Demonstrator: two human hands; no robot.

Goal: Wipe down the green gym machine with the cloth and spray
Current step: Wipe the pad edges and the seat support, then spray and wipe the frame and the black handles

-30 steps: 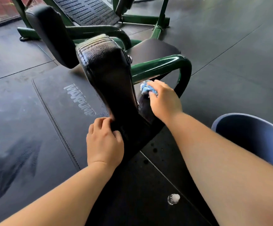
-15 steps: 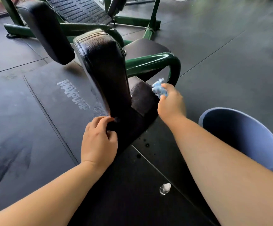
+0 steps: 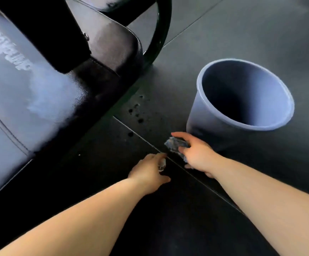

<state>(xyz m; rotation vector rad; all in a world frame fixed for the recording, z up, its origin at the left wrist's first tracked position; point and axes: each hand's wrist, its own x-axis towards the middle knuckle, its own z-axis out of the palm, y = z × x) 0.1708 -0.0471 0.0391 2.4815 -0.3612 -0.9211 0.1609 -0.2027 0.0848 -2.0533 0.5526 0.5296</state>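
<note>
My left hand (image 3: 150,169) is low over the dark floor, with its fingers and thumb curled round a small clear spray bottle (image 3: 162,164). Just to the right of it, my right hand (image 3: 198,157) holds the crumpled blue cloth (image 3: 176,144) close to the floor, forefinger stretched out above it. The gym machine fills the upper left: a black seat pad (image 3: 113,45), an upright black pad (image 3: 44,32) and a dark green curved tube (image 3: 162,32). Both hands are off the machine.
A blue-grey plastic bucket (image 3: 242,124) stands on the floor just right of my right hand. A black mat with white lettering (image 3: 7,50) lies at the left. Wet drops (image 3: 137,111) spot the rubber floor tiles near the machine's base.
The view has tipped down to the floor. My left hand left the upright pad and came down onto the spray bottle. My right hand drew the cloth off the seat towards the bucket.
</note>
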